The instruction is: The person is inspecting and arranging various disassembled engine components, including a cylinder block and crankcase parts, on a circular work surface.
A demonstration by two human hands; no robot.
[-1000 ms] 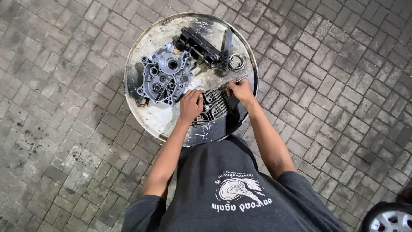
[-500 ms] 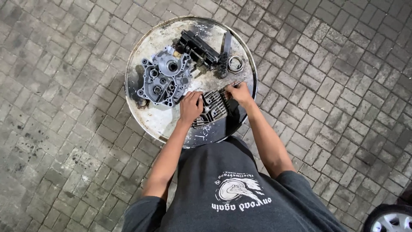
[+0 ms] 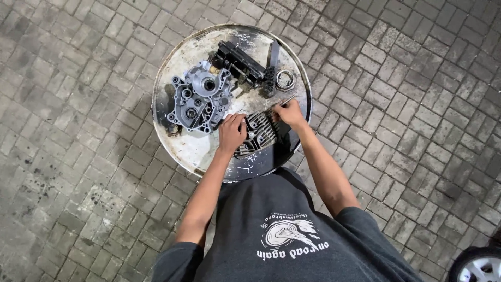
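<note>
One round metal tray [image 3: 172,78] sits on the paved floor [image 3: 78,156], and everything else is placed relative to it. On it lie one grey engine case half [image 3: 198,102] at the left of its middle, one black oblong part [image 3: 241,61] toward its far edge, one dark strap-like piece [image 3: 271,70] just right of that, one small metal ring [image 3: 285,79] near the far right rim, and one finned cylinder part [image 3: 258,133] at the near edge, closest to the person. At the tray's left rim, just beside the case half, lies one small round piece [image 3: 173,128] that is too small to identify.

Two hands work at the near side of the tray. The left hand [image 3: 232,131] lies on top of the finned cylinder part, its grip curled down onto the left end of the fins, pressing rather than wrapping round. The right hand [image 3: 290,113] is at the part's far right corner, its grip pinched closed on a thin metal tool [image 3: 284,101], whose tip points toward the tray's right rim. The finned part thus lies between the two hands, under the left and touching or just beside the right.

One wheel [image 3: 477,266] shows well apart from the tray, at the near right corner of the view.
</note>
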